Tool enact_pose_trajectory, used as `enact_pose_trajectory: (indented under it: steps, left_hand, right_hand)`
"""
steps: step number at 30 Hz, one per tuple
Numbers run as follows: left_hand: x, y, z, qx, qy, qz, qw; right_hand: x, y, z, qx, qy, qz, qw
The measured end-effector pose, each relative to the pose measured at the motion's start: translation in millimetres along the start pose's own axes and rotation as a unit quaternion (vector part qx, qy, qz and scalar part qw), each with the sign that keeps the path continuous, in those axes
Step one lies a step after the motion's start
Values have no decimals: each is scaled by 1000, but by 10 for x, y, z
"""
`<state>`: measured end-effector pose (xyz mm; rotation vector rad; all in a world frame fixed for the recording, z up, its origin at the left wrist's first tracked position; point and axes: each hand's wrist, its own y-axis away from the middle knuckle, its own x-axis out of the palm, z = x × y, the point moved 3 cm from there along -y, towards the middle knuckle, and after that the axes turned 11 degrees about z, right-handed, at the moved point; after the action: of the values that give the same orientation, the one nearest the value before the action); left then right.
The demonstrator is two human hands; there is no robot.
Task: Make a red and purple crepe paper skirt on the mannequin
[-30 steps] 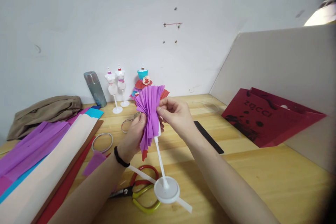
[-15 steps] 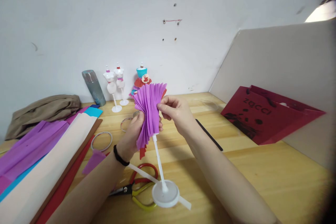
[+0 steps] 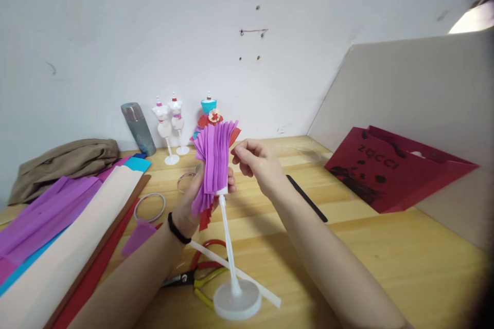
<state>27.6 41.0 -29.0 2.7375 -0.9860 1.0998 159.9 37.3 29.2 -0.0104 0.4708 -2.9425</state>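
My left hand (image 3: 193,193), with a black band at the wrist, is closed around a small white mannequin stand (image 3: 228,247) wrapped in pleated purple crepe paper (image 3: 216,157). The stand tilts, its round base toward me, and its body is hidden under the paper. Red crepe paper (image 3: 235,136) shows behind the purple pleats at the upper right and below. Just right of the pleats, my right hand (image 3: 259,163) is closed with thumb and forefinger pinched together. A small gap separates those fingertips from the purple paper; whatever they hold cannot be made out.
Scissors (image 3: 185,278) and a white strip (image 3: 262,290) lie below the stand. Left are tape rings (image 3: 150,206) and coloured paper sheets (image 3: 96,216). Behind stand a flask (image 3: 139,128), two bare mannequins (image 3: 164,128) and a dressed one (image 3: 209,107). A red bag (image 3: 397,169) sits right.
The stand has turned and shifted slightly left, its base nearer to me. My right fingertips have come off the edge of the purple pleats.
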Motion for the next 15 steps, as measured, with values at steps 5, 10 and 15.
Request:
enact_pose_trajectory:
  steps: [5,10,15]
  left_hand:
    - [10,6,21,-21,61,13,998]
    - [43,1,87,-37,68,29,997]
    - [-9,4,114,-43,109,40,992]
  right_hand:
    - [16,-39,-87,32,5,21,999]
    - [13,-62,-157,50,-65,15,997]
    - [-18,-88,-211,71,-126,18,989]
